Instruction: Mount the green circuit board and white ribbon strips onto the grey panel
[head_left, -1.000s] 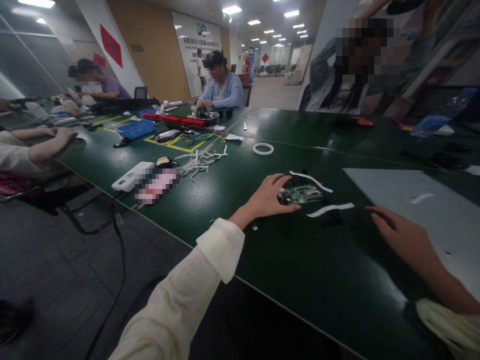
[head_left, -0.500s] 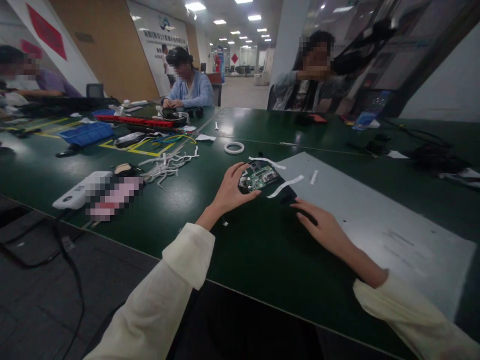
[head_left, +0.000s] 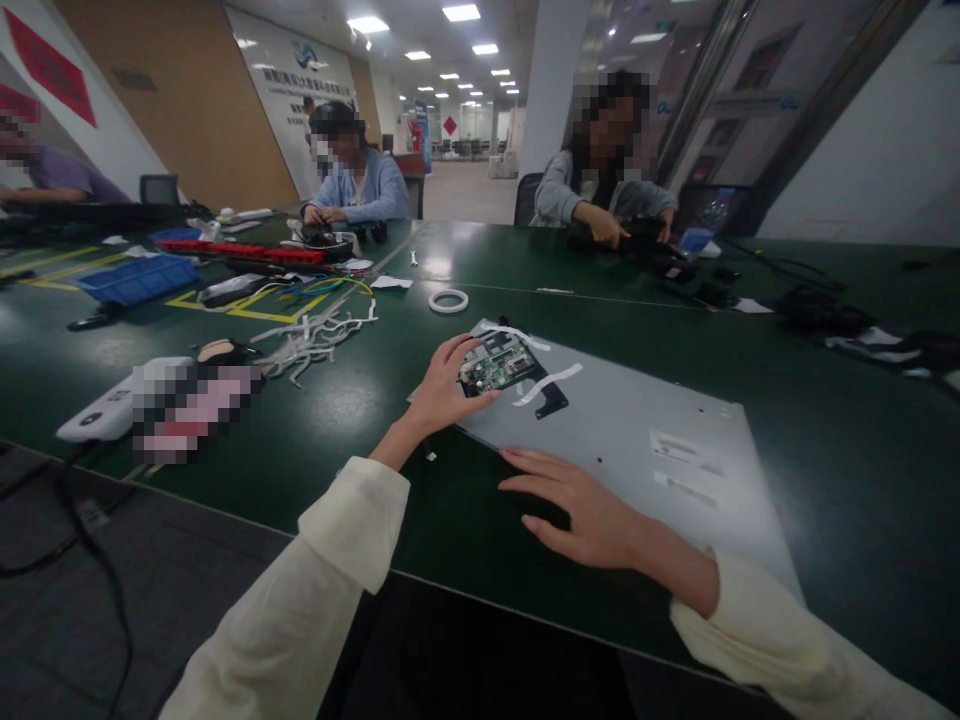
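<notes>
Green circuit board on a dark frame [head_left: 504, 368]: over the left part of the flat grey panel [head_left: 622, 430]; whether it rests there cannot be told.
Board's long axis: roughly left to right, leading out from the left palm toward the panel's middle.
Left hand [head_left: 448, 388]: the nearer, at the panel's left end, thumb and fingers curved around the board's left end, gripping it.
Right hand [head_left: 589, 505]: at the panel's near edge, fingers loosely spread, holding nothing.
</notes>
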